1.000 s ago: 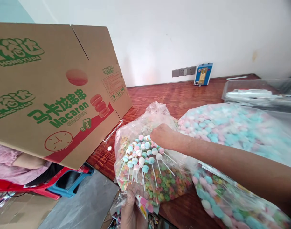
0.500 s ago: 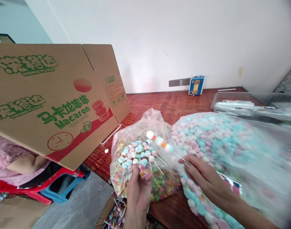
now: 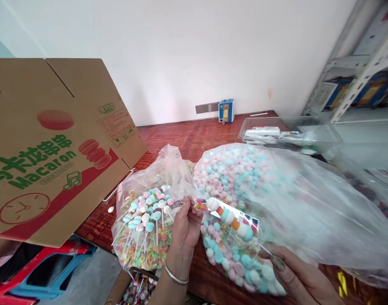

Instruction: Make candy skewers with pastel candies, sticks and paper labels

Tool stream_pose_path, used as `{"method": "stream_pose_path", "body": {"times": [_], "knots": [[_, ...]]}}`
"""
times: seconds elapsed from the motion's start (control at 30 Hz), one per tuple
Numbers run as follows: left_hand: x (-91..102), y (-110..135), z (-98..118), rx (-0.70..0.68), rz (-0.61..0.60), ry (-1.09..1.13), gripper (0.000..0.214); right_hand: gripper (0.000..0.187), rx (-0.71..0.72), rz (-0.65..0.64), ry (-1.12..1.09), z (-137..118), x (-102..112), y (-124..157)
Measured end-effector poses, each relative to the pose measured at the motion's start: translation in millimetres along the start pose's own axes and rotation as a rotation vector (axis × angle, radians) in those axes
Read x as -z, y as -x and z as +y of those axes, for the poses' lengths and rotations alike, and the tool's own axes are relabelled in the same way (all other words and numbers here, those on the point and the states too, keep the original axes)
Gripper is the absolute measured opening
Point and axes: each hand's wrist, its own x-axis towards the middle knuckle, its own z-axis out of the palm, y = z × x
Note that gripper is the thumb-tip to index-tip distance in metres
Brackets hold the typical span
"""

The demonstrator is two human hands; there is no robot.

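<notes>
So, right grip (image 3: 298,271) pinches the candy skewer (image 3: 235,223) by its bare stick (image 3: 263,247), likely to spare the candy. Left grip (image 3: 185,228) pinches a printed wrapper (image 3: 201,205) by the skewer's tip. Other skewers (image 3: 145,209) lie left of that grip, presumably for easy reach.

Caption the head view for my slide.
Left hand pinches printed clear plastic wrapper; right hand holds multicoloured candy skewer by its white stick.

Candy skewer of white and blue marshmallows with orange rings on a white stick (image 3: 235,223): tilted, white tip up-left, stick down-right. Small clear plastic wrapper with pink-yellow print (image 3: 200,204) right at its tip; can't tell from here if they touch.
</notes>
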Motion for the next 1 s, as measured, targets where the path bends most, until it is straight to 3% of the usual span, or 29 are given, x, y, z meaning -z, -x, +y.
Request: {"method": "stream_pose_path", "body": {"times": [0.13, 0.4, 0.63, 0.77, 0.83, 0.93, 1.0], "knots": [[-5.9, 0, -11, -0.013, -0.047, -0.084, 0.015, 0.028, 0.016, -0.006, 0.029, 6, 8, 6], [-16.0, 1, -19, -0.151, -0.033, -0.259, 0.021, 0.033, 0.278, 0.088, 0.23, 10, 22, 5], [-15.0, 0, -22, -0.221, -0.15, -0.402, 0.016, 0.034, 0.255, 0.086, 0.206, 9, 27, 2], [-18.2, 1, -27, -0.094, -0.244, -0.361, 0.014, 0.021, -0.071, -0.045, -0.12, 0, 19, 4], [-20.5, 3, -32, -0.012, -0.256, -0.303, 0.013, 0.02, -0.319, -0.114, -0.459, -4, 7, 7], [-23.5, 5, -41, 0.081, -0.233, -0.227, 0.012, 0.034, -0.686, -0.138, -1.012, -8, -15, 13], [-25.1, 6, -47, 0.123, -0.216, -0.175, 0.011, 0.034, -0.817, -0.162, -1.238, -10, -27, 15]]}}
